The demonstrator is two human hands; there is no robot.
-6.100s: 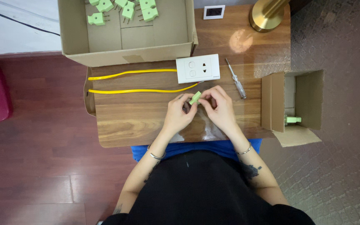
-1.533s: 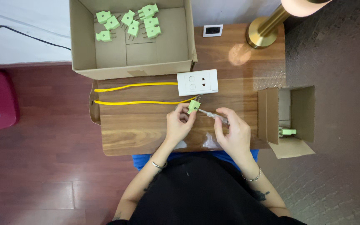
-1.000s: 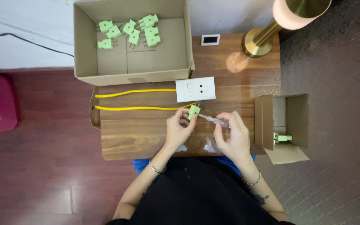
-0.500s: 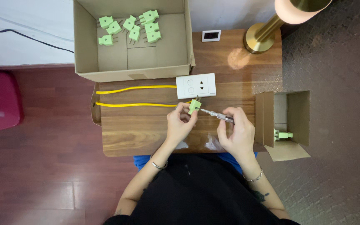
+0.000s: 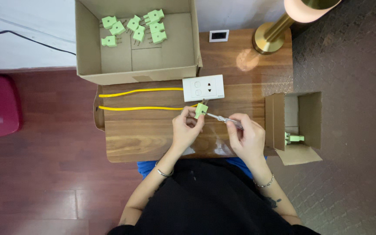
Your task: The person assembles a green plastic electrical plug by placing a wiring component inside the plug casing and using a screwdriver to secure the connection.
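Nearby, left hand (image 5: 184, 129) gripping green plug (image 5: 201, 110), right hand (image 5: 245, 135) clasping screwdriver (image 5: 223, 118), below white socket plate (image 5: 203, 88).

Pale green plug (image 5: 201, 110), yellow cable (image 5: 140, 108), white socket plate (image 5: 203, 88), brown wood-grain surface (image 5: 153, 135), tan cardboard box (image 5: 135, 48), brass lamp base (image 5: 268, 38).

Bare desk (image 5: 144, 139) lies open to the left of my left hand (image 5: 186, 130), below the two yellow cables (image 5: 140, 99) that bar the way toward the big cardboard box (image 5: 135, 74). Beyond my hands the white socket plate (image 5: 203, 88) sits just past the green plug (image 5: 201, 110). To the right of my right hand (image 5: 246, 139), the small open box (image 5: 294, 126) closes off the desk edge, with the brass lamp base (image 5: 268, 41) farther back.
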